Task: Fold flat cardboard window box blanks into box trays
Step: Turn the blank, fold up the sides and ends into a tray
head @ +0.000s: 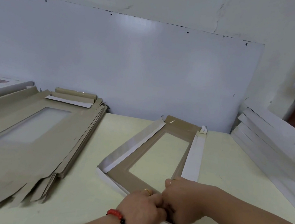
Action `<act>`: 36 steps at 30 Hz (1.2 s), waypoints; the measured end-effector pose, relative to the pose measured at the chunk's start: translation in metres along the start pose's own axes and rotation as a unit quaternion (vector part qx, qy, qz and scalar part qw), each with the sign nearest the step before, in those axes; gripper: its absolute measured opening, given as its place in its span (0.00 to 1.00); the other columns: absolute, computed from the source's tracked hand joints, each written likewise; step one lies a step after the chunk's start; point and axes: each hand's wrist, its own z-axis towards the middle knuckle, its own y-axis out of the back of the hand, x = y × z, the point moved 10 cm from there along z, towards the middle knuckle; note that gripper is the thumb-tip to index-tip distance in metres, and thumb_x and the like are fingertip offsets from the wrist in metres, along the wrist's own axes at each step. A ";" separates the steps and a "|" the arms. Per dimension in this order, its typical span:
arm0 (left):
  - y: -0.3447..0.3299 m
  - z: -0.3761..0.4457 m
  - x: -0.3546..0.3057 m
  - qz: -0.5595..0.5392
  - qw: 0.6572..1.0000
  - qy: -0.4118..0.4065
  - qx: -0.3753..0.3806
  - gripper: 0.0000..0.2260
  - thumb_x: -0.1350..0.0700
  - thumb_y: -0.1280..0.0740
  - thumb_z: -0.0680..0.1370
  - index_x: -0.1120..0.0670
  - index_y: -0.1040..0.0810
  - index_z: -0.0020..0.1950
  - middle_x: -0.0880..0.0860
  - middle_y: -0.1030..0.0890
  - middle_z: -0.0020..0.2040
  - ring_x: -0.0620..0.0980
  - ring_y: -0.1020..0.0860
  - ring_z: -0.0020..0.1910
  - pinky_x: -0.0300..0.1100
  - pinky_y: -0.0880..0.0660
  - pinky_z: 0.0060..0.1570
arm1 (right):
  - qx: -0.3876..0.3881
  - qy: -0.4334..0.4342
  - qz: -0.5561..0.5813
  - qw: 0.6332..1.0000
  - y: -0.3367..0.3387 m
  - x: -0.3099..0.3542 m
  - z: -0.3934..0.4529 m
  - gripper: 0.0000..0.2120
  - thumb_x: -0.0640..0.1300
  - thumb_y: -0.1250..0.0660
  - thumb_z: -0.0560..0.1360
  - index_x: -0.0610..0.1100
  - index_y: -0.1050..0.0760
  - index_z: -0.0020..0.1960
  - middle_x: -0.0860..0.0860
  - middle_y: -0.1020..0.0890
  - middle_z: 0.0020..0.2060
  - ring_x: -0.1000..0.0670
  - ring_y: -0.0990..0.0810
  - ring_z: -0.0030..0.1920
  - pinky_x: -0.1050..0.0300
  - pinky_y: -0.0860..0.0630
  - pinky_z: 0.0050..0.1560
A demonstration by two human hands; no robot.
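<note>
Hands at the lower centre of the frame, both working the near end of one blank. The left hand (141, 206), with a red-and-black bead bracelet (120, 221) at its wrist, has its fingers curled down onto the near edge flap of the brown cardboard window box blank with white-lined flaps (146, 180). The right hand (182, 204) sits touching it, knuckles up, fingers likewise curled over the same edge. What the fingertips actually pinch is hidden under the knuckles — judged a grip on the near end flap, not confirmed.

The blank lies on the pale cream table (82, 192), centre to lower centre of frame, its long axis running away from the person toward the white wall panel (130, 63). Both long side flaps are already raised or folded inward, white lining showing; the far end is partly up as well. The near short end, directly under the hands, appears to be the step in hand.

The governing relation: the fold line runs crosswise to the long axis, just beyond the fingers, with the right hand at the near right corner and the left toward the middle of that end. The near left corner is unattended and the left hand is nearer it.

At the left of the frame — a stack of flat brown blanks (30, 135), unfolded. At the right, stacked white folded trays (268, 142).
</note>
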 end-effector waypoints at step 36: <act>-0.004 -0.005 -0.004 -0.016 0.998 -0.059 0.016 0.09 0.38 0.31 0.70 0.39 0.18 0.47 0.40 0.22 0.41 0.41 0.22 0.40 0.31 0.27 0.41 | 0.038 -0.032 0.219 0.975 -0.009 -0.013 -0.006 0.07 0.43 0.34 0.70 0.48 0.28 0.34 0.55 0.28 0.31 0.45 0.23 0.45 0.52 0.24 0.46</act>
